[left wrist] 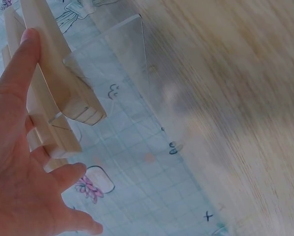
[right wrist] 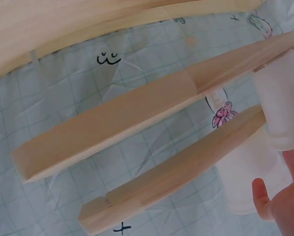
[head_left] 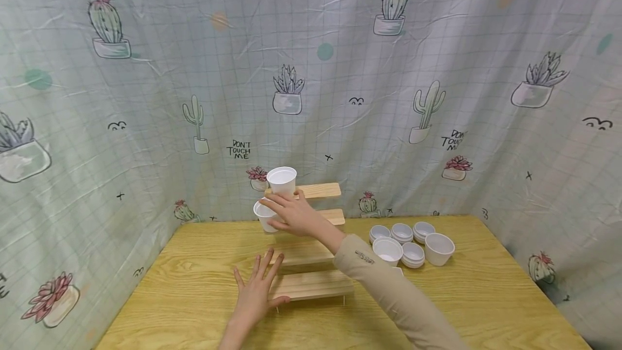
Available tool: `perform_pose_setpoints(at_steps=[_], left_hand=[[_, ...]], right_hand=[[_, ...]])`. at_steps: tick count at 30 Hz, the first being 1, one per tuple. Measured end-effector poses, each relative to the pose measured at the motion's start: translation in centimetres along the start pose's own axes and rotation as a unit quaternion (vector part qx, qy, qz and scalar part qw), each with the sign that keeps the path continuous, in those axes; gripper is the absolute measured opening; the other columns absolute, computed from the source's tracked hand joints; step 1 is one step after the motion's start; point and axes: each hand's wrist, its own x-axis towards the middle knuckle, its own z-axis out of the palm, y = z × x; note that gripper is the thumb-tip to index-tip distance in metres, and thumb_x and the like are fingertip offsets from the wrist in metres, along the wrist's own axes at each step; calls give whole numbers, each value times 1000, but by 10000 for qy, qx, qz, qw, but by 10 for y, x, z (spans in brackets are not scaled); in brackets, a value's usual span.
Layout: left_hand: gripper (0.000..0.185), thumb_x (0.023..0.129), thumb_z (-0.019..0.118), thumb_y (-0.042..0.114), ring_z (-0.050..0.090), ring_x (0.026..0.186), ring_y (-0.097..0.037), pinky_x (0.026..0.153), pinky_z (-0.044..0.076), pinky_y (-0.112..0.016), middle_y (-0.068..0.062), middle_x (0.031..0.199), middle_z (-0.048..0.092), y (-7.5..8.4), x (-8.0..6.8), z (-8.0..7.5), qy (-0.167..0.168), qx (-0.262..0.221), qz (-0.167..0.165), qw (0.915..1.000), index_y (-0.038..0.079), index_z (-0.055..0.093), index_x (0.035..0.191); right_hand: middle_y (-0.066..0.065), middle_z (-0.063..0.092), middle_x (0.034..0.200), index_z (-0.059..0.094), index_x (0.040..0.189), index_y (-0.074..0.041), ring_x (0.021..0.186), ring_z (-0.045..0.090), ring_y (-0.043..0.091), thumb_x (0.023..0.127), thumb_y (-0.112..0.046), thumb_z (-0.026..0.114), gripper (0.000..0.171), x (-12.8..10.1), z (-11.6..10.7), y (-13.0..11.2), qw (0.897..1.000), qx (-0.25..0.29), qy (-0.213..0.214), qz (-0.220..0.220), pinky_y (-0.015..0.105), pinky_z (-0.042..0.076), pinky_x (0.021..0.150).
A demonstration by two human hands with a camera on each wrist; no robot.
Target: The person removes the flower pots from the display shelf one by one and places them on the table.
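White, thin-walled plastic is what the cup [head_left: 266, 216] on the second-highest step of the wooden tiered stand [head_left: 311, 284] appears to be made of, so it is judged to be very light, easily tipped and readily crushed if squeezed. A smooth, slightly slippery wall is to be expected; hold is best taken around the middle of the wall with spread fingertips rather than at the rim. A second cup [head_left: 282, 180] is set on the top step, just above and behind the first.

The right hand [head_left: 293, 214] is extended across the stand with the sleeve [head_left: 389, 285] stretched forward from the lower right. Its fingers are laid against the lower cup, fairly straight and only slightly bent; whether the cup is actually clasped cannot be told for certain, and in the right wrist view only fingertips [right wrist: 263, 195] are seen just beside the white wall.

The left hand [head_left: 256, 290] is laid flat on the table [head_left: 184, 296] with fingers straight and splayed, nothing being held; its fingers are pressed against the left end of the lowest steps, as if bracing the stand. In the left wrist view the thumb [left wrist: 20, 61] is seen resting along a step's edge.

A cluster of white cups and bowls [head_left: 413, 242] is gathered to the right of the stand.
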Motion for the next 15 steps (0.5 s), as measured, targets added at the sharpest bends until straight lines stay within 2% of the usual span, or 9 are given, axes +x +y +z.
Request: perform_pose_setpoints(at_steps=[9, 15], left_hand=[[91, 61, 69, 52, 30, 129, -41, 87, 12, -80, -9, 147, 25, 0, 0, -2, -63, -42, 18, 10000, 23, 32, 138], [90, 61, 68, 53, 30, 129, -41, 87, 12, -79, -8, 146, 25, 2, 0, -3, -77, -43, 12, 10000, 23, 32, 138]], right_hand=[[-6, 25, 148, 23, 142, -27, 136, 26, 15, 91, -50, 37, 57, 6, 6, -1, 9985, -48, -534, 69, 57, 24, 104], [-5, 23, 149, 21, 142, -29, 137, 23, 15, 91, -50, 36, 57, 8, 10, 0, 9976, -3, -681, 159, 58, 20, 106]])
